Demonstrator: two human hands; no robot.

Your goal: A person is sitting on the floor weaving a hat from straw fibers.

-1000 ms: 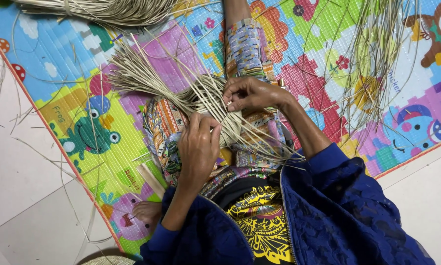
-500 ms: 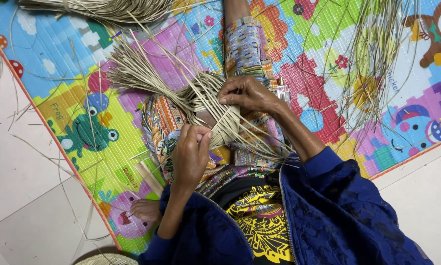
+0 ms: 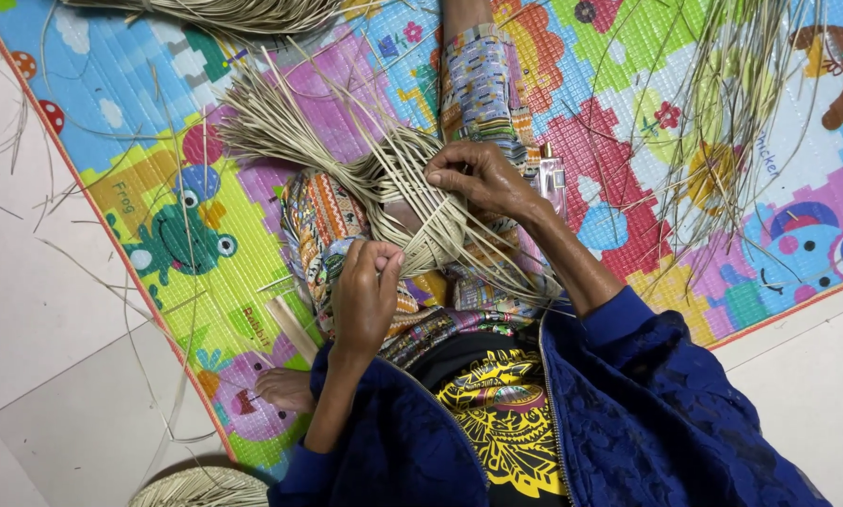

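A: What has moved since the earlier frame?

B: The left hand (image 3: 365, 296) has drawn back toward the body and curled tighter, its fingertips now pinched on a few strands at the near edge of the weave (image 3: 421, 221). The right hand (image 3: 482, 178) sits slightly higher than before, fingers closed on strands at the far edge.

A: Where does the weave lie?

B: On the lap, over a patterned skirt (image 3: 323, 221), between the two hands. Its loose ends (image 3: 271, 127) fan out to the upper left across the play mat (image 3: 159, 211).

A: What could go wrong here?

B: Probably slippage. Both hands grip only thin strands, so an uneven pull may loosen the crossings already laid or snap a dry strand. The free ends could also tangle with the stray fibres (image 3: 731, 122) on the mat to the right, or with the bundle (image 3: 224, 11) at the top edge.
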